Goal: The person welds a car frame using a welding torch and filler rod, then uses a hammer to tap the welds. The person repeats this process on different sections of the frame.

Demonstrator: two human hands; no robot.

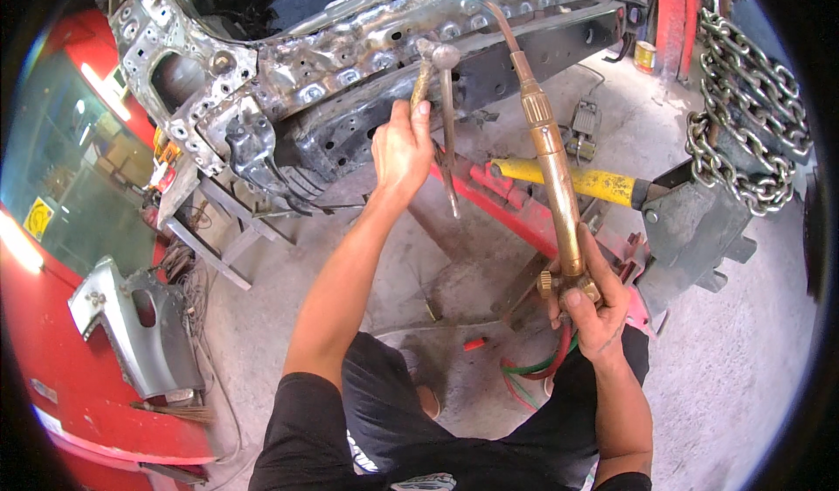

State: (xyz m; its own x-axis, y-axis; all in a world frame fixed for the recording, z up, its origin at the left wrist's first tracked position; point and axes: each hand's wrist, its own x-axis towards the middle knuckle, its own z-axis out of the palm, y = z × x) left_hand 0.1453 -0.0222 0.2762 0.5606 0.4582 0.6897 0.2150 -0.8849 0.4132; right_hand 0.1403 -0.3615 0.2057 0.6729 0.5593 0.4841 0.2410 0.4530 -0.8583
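Far left: a red car body panel (96, 403) with its tinted window glass (70, 159) fills the edge of the shop; a loose grey sheet-metal bracket (131, 325) leans against it on the concrete floor (743, 360).

Upper middle: the bare, scorched steel car frame rail (350, 54), full of punched holes and rough weld seams, runs from upper left to upper right, propped on a metal stand.

Left hand: the left hand (400, 146) is raised and clenched around the wooden handle of a steel body hammer (433, 71), whose head sits right against the underside of the rail. A thin metal rod (448, 150) hangs just beside the hand; I cannot tell whether the fingers grip it too.

Right hand: the right hand (590, 307) is closed on the valve end of a long brass gas torch (551, 167), thumb by the knob. Its bent nozzle reaches up to the rail's top edge.

Hoses: red and green gas hoses (533, 373) trail from the torch to the floor.

Right side: a yellow-and-red hydraulic ram (568, 181) lies behind the torch, with a heavy steel chain (743, 115) hanging beyond it.

Progress: no flame shows at the tip, and the rail looks already heated and patched in places, still uneven elsewhere, so the straightening seems partly done.
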